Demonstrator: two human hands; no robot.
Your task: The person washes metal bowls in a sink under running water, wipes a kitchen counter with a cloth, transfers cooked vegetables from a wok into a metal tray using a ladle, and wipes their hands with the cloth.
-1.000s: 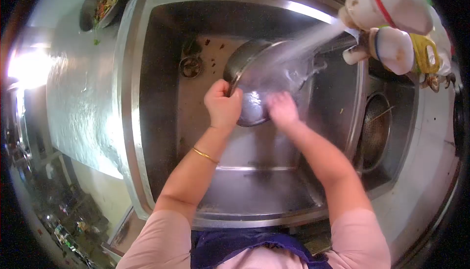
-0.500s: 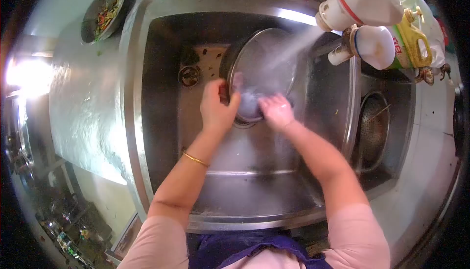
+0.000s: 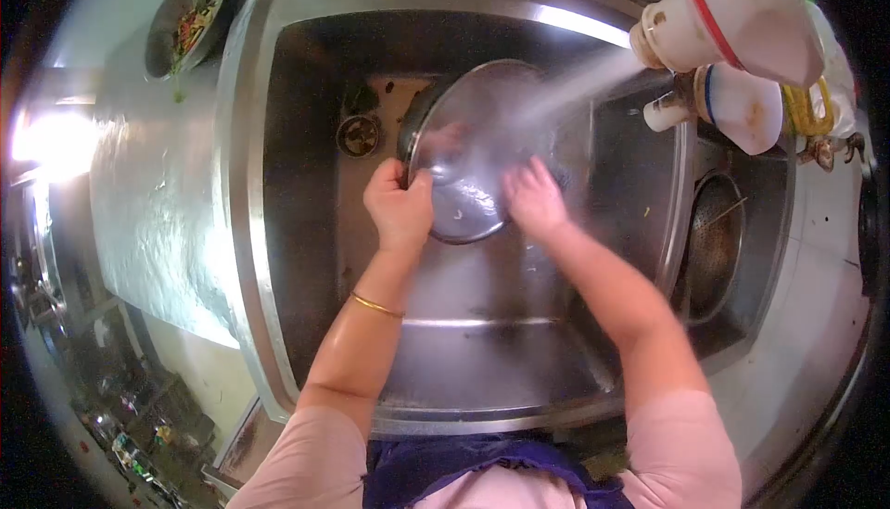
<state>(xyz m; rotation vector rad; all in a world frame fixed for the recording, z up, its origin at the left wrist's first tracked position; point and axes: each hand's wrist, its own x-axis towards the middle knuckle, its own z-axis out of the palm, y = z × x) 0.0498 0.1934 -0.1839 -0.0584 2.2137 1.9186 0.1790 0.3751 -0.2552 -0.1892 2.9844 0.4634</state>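
A round metal basin (image 3: 464,198) is held tilted inside the steel sink (image 3: 519,324), with water spraying onto it from a white-bodied tap (image 3: 658,36) at the upper right. My left hand (image 3: 400,205) grips the basin's left rim, thumb on the inner side and fingers behind. At the basin's right side, my right hand (image 3: 536,197) has its fingers apart, near or against the inner surface; motion blur hides whether they touch. Left of the basin, a drain strainer (image 3: 359,135) with scraps in it sits on the sink floor.
A bowl of food scraps (image 3: 185,22) stands on the steel counter (image 3: 158,203) at the upper left. A perforated colander (image 3: 715,240) lies in the right-hand basin. A second white tap fitting (image 3: 742,106) and a yellow-handled bottle (image 3: 809,108) are at the upper right.
Since half a second ago, the basin has tilted and shifted left and toward me, with my left hand on its rim. My right hand has moved slightly right, its fingers more spread.
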